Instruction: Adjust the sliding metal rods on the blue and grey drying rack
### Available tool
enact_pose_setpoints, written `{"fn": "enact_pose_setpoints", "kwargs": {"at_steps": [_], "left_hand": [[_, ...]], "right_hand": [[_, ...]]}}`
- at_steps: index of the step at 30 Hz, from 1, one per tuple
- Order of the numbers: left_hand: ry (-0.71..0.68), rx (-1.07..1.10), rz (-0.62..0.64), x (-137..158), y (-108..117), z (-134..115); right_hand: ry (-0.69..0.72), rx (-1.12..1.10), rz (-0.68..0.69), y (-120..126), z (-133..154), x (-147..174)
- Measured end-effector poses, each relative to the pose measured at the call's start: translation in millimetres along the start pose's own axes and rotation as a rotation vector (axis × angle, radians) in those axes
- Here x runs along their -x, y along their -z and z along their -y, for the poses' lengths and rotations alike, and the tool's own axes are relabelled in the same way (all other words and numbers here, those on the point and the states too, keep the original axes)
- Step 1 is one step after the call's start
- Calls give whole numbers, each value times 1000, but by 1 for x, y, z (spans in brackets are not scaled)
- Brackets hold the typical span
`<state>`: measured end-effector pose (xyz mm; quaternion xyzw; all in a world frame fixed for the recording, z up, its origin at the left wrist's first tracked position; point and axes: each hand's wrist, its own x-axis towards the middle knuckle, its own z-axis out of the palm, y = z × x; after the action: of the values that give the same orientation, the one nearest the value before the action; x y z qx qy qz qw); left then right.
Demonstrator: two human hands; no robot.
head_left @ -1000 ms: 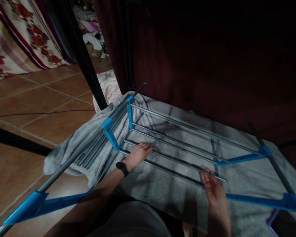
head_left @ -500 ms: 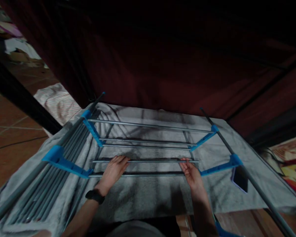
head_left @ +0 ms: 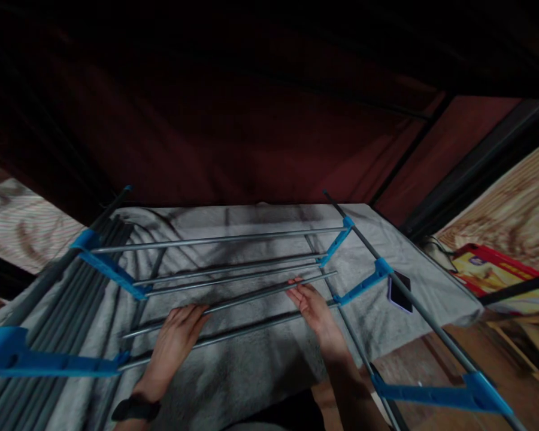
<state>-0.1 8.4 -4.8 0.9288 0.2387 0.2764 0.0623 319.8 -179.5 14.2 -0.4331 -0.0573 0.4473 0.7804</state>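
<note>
A loose grey metal rod point(head_left: 247, 299) is held crosswise in both my hands, its two ends free. My left hand point(head_left: 179, 329) is closed over its left part from above, a dark band on the wrist. With bent fingers, my right hand point(head_left: 312, 306) grips the rod near its right end. Closer to me, another rod point(head_left: 251, 328) runs between the near left blue bracket point(head_left: 58, 362) and the near right blue bracket point(head_left: 363, 284). Farther off, several rods span the far left blue bracket point(head_left: 112, 273) and the far right blue bracket point(head_left: 336, 242).
Several grey tubes point(head_left: 67, 323) lie side by side at left on a pale blanket point(head_left: 260, 377). A phone point(head_left: 400, 293) lies beside the right side pole point(head_left: 431, 323). A lower blue bracket point(head_left: 435, 392) sits at front right. Behind hangs a dark red curtain point(head_left: 251, 155).
The view has turned to the right, so the frame appears slanted and farther left. Both hands remain on the loose rod.
</note>
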Motion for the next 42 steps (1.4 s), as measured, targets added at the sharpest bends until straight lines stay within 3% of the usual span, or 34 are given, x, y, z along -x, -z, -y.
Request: {"fn": "enact_pose_setpoints", "kwargs": {"at_steps": [5, 9, 15, 26, 32, 37, 42], "left_hand": [[10, 15, -35, -2, 3, 1], [15, 4, -50, -1, 4, 2], [44, -88, -118, 0, 1, -1], [133, -139, -174, 0, -3, -2], [177, -95, -179, 2, -5, -4], [187, -64, -154, 7, -7, -2], [103, -38, -101, 10, -5, -2]], "right_hand": [[-34, 5, 117, -38, -23, 7], [-26, 19, 123, -64, -37, 16], [72, 41, 73, -89, -24, 27], [621, 196, -4, -120, 74, 51], [929, 425, -37, -132, 97, 63], [1077, 815, 114, -142, 83, 57], [1074, 1198, 279, -135, 33, 35]]}}
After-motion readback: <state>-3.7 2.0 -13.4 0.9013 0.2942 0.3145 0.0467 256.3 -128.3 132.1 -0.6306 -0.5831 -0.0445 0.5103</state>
